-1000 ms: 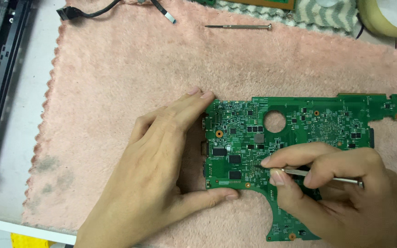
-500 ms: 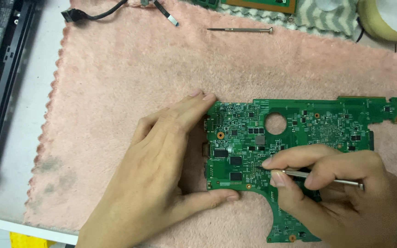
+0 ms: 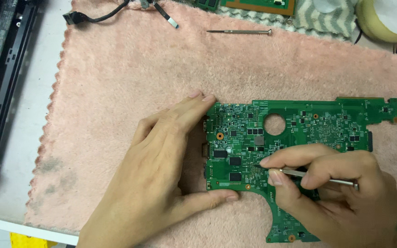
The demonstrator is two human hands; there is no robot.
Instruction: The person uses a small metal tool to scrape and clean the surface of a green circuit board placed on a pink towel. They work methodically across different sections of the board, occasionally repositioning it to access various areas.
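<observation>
Head view. Pale table [image 3: 24, 151], mostly covered by pink fleecy cloth [image 3: 129, 78] with scalloped left edge and grey smudges near its front left corner. Green circuit board [image 3: 299, 133] flat on the cloth, toward the front right of the table, round hole in its upper middle, narrow tab running down to the front edge.

Left hand [image 3: 161, 174] spread flat on the cloth, open, holding nothing; fingertips against the board's upper left corner, thumb pressed along its lower left edge. Right hand [image 3: 340, 193] resting over the board's lower right part, thumb and fingers closed on a thin metal tool [image 3: 320, 178], pen-style grip; tip down on the board just right of the small black chips, exact contact point too small to tell.

Far edge of the table: slim screwdriver [image 3: 239, 32] lying loose on the cloth, well apart from both hands. Black cable [image 3: 95, 16] at the cloth's far left corner. Black laptop casing [image 3: 1, 69] along the left edge of the table. Yellowish tape roll [image 3: 382, 20] at the far right corner, grey-and-white zigzag cloth [image 3: 322, 20] beside it.
</observation>
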